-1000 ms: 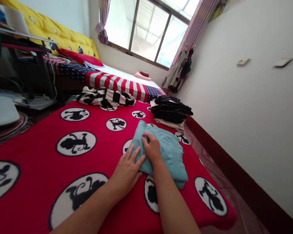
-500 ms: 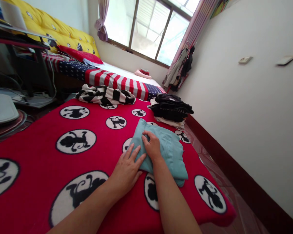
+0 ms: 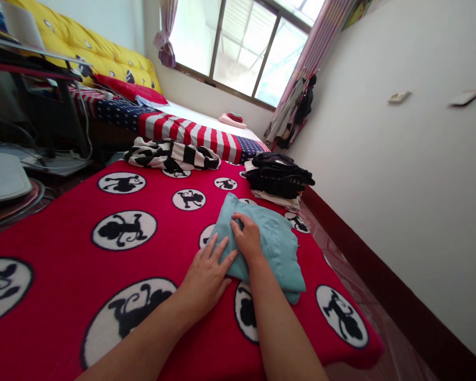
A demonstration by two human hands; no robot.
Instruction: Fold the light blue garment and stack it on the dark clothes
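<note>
A folded light-blue garment lies flat on the red blanket with black monkey figures in white ovals. My left hand rests at the garment's left edge, fingers spread, their tips on the cloth and the palm over the blanket. On top of the garment, near its left side, lies my right hand. Its fingers are slightly bent and apart, touching the cloth without gripping it. What kind of garment it is, I cannot tell.
A stack of folded dark clothes sits at the blanket's far right. At the far edge lies a black-and-white cloth. Behind is a bed with a flag-patterned cover. A white seat stands left; a wall rises right.
</note>
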